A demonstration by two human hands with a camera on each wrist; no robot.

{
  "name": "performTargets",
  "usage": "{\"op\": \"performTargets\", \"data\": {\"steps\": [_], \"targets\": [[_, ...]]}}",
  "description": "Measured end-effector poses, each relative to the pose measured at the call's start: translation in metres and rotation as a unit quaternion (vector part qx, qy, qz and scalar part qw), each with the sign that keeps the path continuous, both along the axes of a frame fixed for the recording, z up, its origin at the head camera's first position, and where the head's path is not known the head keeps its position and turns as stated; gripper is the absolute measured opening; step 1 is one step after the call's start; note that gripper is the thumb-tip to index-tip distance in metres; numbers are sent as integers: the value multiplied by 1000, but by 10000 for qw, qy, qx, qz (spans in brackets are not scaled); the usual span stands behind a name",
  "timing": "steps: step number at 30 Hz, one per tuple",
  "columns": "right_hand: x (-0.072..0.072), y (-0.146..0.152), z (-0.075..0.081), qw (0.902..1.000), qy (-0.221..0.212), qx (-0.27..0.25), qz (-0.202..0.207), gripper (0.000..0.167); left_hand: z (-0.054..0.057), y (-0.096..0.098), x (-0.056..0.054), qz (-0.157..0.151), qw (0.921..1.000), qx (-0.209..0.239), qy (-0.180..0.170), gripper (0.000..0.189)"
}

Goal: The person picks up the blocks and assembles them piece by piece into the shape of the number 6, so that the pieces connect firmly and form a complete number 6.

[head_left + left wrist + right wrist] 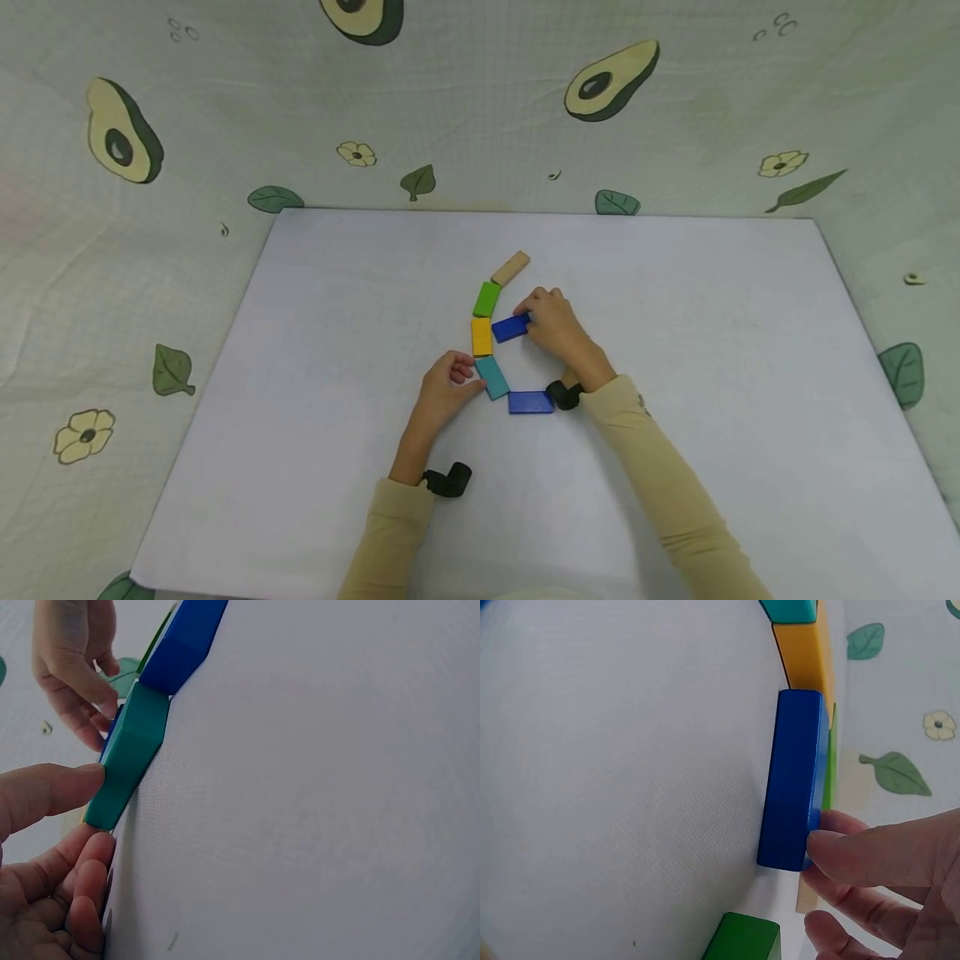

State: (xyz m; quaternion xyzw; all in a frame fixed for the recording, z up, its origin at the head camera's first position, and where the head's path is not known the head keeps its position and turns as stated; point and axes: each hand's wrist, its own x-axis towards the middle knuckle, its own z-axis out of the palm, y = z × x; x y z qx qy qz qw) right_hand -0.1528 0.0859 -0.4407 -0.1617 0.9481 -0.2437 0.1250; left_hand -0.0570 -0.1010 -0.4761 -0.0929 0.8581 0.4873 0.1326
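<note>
In the head view, wooden blocks form a curved line on the white table. My right hand (555,323) pinches the outer end of a dark blue block (791,780) between thumb and fingers. The block's other end meets the yellow block (482,337) from the right. At the teal block (492,377), my left hand (444,387) has its thumb on one side and its index fingertip at the end near the yellow block. The left wrist view shows that thumb against the teal block's (131,754) face, the other fingers curled beside it.
A green block (487,299) and a natural wood block (511,268) continue the line upward. Below the teal one lies another blue block (531,402). A second green block (744,939) shows in the right wrist view. Avocado-print cloth (480,108) surrounds the table (337,292).
</note>
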Motion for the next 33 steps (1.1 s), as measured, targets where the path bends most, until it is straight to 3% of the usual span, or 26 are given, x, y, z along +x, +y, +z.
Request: {"op": "performTargets", "data": {"steps": [16, 33], "targets": [[0, -2, 0, 9993, -60, 224, -284, 22, 0, 0, 0, 10, 10000, -20, 55, 32], [-3, -3, 1, 9992, -173, 215, -303, 23, 1, 0, 0, 17, 10000, 4, 60, 33]]}}
